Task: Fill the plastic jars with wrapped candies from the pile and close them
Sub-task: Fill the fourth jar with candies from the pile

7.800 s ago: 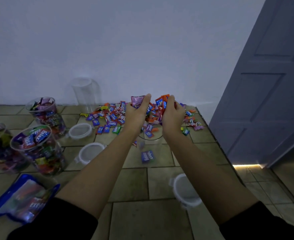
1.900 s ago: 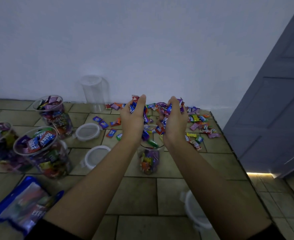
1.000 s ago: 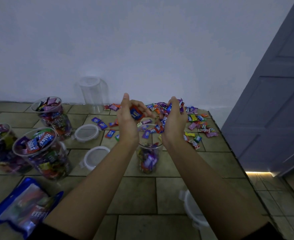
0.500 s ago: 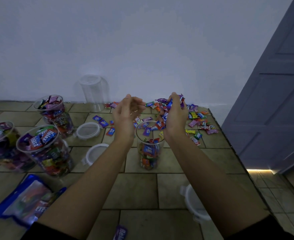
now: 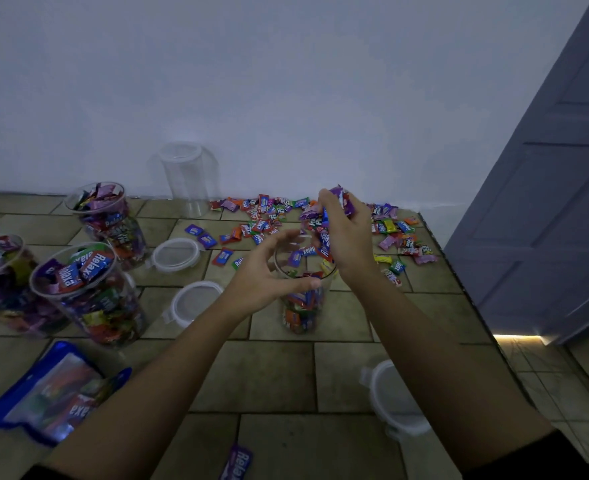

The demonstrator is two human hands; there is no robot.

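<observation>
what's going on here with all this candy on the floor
A person is filling jars with candies. The right hand holds a bunch of candies over the open middle jar, which is partly full. The left hand curves round its rim; whether it touches is unclear. Three full jars stand at the left without lids. Three lids lie on the floor, an empty jar stands at the back, and the pile lies beyond the hands.
</observation>
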